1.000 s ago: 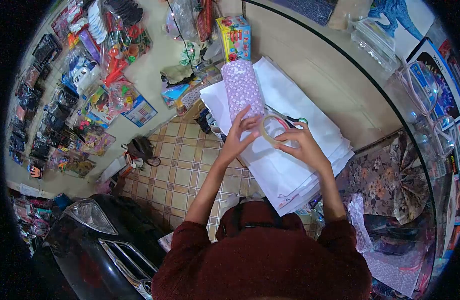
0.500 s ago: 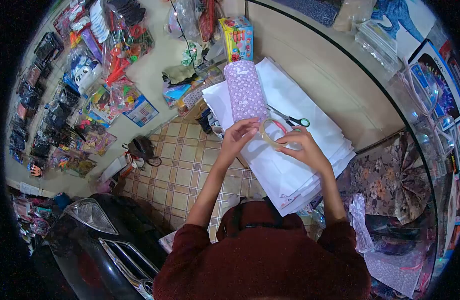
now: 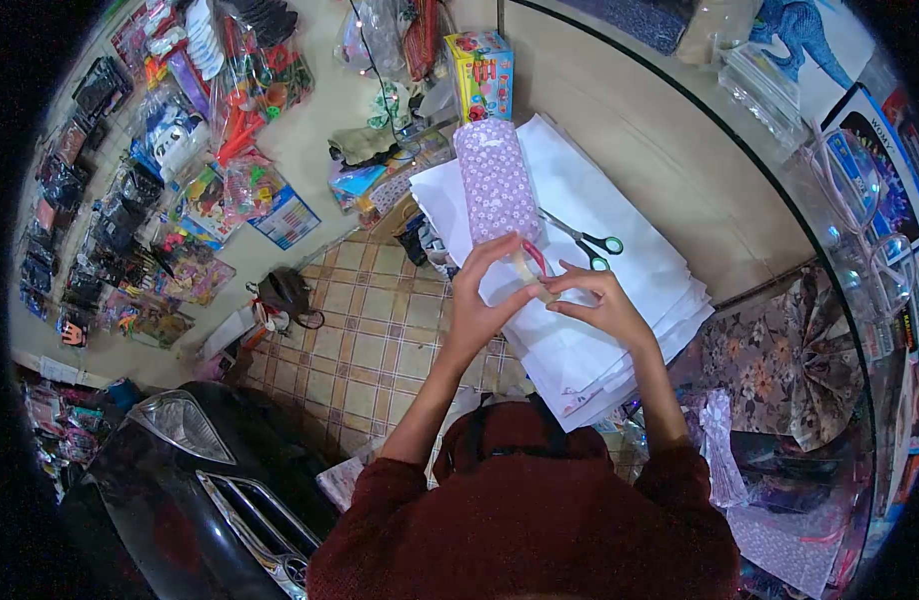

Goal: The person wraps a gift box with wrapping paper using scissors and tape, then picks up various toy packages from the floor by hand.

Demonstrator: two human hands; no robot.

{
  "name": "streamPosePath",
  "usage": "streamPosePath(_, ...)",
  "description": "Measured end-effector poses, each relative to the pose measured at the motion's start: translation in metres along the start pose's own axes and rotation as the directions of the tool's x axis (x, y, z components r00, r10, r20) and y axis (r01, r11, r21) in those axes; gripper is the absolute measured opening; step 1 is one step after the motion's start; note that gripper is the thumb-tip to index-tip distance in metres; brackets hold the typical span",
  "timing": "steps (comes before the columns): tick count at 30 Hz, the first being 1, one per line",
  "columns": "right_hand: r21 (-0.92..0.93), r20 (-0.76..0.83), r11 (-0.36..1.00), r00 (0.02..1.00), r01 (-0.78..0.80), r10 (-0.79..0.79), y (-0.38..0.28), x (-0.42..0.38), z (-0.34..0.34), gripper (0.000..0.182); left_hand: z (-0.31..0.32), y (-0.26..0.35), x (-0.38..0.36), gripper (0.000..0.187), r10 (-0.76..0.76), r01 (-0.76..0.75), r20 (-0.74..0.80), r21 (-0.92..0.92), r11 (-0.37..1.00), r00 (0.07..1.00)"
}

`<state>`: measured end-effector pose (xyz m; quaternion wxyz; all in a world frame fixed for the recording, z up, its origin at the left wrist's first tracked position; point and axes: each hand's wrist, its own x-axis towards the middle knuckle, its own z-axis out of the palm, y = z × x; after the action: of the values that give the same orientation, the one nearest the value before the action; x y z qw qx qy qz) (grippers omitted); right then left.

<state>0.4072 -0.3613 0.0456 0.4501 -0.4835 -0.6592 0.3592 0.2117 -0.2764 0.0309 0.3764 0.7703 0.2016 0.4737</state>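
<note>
A roll of clear, yellowish tape (image 3: pixel 523 268) is held between my two hands, above a stack of white paper sheets (image 3: pixel 620 220). My left hand (image 3: pixel 488 290) grips the roll from the left, its fingers at the top and thumb below. My right hand (image 3: pixel 602 305) has thumb and fingertips pinched at the roll's right edge; whether they hold a loose end I cannot make out. A thin pink object (image 3: pixel 534 256) shows by the roll. Just beyond, a parcel in purple flowered wrapping (image 3: pixel 492 178) lies on the sheets. Scissors with green-and-black handles (image 3: pixel 595 247) rest beside it.
A colourful box (image 3: pixel 482 75) stands behind the parcel. A glass-edged counter (image 3: pixel 715 140) curves along the right. Goods in packets (image 3: pixel 100 240) hang on the left wall. A black motorbike (image 3: pixel 205 490) is at lower left, beside the tiled floor (image 3: pixel 360 340).
The tape roll has turned from a face-on ring to nearly edge-on. My left hand now wraps further round it, and my right fingertips have closed in on its edge.
</note>
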Motion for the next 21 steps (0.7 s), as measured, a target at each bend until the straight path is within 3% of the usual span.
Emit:
streamPosePath(3,-0.028,0.010,1.000,1.000,0.008,-0.007,-0.001,0.001,0.001,0.020,-0.001,0.010,0.001,0.047,-0.054,0.054,-0.053,0.010,0.998,0.997)
streamPosePath(6,-0.067,0.004,0.997,1.000,0.031,-0.031,-0.002,0.002,0.001,0.021,0.002,0.008,-0.003,0.037,-0.212,0.193,-0.151,-0.136,0.972,0.965)
streamPosePath(9,-0.091,0.008,0.995,0.999,0.046,-0.046,-0.007,0.003,-0.001,0.021,0.002,0.001,-0.006,0.028,-0.404,0.302,-0.199,-0.399,0.865,0.893)
streamPosePath(12,-0.117,0.018,0.992,0.999,0.053,-0.051,-0.005,0.003,-0.003,0.022,-0.009,-0.003,-0.005,0.023,-0.554,0.443,0.003,-0.604,0.663,0.832)
streamPosePath(21,-0.217,0.083,0.974,0.996,0.061,-0.044,-0.002,0.002,-0.006,0.021,-0.011,-0.004,-0.003,0.021,-0.538,0.482,0.032,-0.490,0.726,0.842)
